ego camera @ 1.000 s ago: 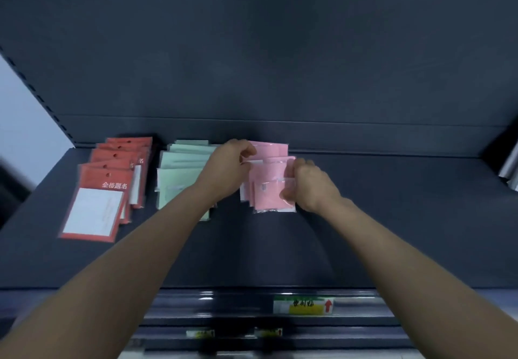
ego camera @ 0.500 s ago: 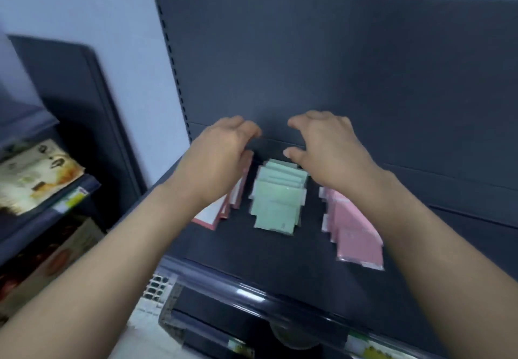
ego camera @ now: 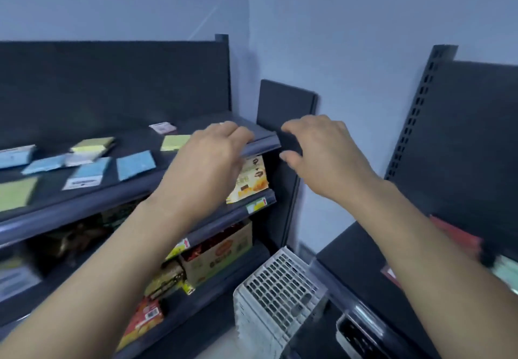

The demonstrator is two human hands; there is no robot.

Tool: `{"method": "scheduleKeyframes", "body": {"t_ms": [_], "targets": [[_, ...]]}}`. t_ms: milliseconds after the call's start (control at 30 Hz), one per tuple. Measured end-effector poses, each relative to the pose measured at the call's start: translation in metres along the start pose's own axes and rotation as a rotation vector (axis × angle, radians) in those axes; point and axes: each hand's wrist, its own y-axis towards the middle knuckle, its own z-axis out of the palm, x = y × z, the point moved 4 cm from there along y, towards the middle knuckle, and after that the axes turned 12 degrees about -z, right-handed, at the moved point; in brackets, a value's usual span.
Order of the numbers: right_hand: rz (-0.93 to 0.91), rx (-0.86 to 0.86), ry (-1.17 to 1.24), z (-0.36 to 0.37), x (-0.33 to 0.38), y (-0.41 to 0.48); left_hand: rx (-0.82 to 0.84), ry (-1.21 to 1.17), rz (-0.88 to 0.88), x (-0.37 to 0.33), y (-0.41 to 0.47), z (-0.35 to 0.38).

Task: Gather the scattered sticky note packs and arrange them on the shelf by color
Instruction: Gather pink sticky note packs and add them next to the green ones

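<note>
hands both hang empty, fingers loosely curled around nothing: the left hand (ego camera: 207,162) over the right end of the left shelf (ego camera: 84,204), the right hand (ego camera: 328,156) out past that shelf's corner. what remains to gather lies leftward of both, so the left hand is nearer. closest is a yellow pack (ego camera: 175,142), just beside its knuckles, long side running along the shelf; a blue pack (ego camera: 136,164) lies further left. sorted red packs (ego camera: 454,235) sit on the right shelf (ego camera: 350,260), partly behind the right forearm.
</note>
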Motion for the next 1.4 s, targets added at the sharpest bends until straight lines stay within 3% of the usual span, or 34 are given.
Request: {"method": "scheduleKeyframes", "body": {"t_ms": [400,633,767,1067,1267,1400], "targets": [[-0.22,0.005,0.157,0.075,0.132,0.159,-0.026,0.153,-0.308,0.195,-0.019,-0.038],[-0.281,0.025,0.243,0.126,0.143,0.238,-0.024,0.194,-0.446,0.257,-0.005,-0.028],[-0.224,0.045,0.346,0.166,0.129,0.295,-0.01,0.225,-0.507,0.286,0.021,-0.009],[-0.116,0.293,0.379,0.261,0.093,0.41,0.056,0.248,-0.576,0.34,0.099,0.049],[-0.083,0.521,0.409,0.319,0.091,0.449,0.106,0.269,-0.632,0.373,0.116,0.073],[-0.072,0.577,0.384,0.34,0.096,0.463,0.127,0.28,-0.696,0.393,0.112,0.076]]}}
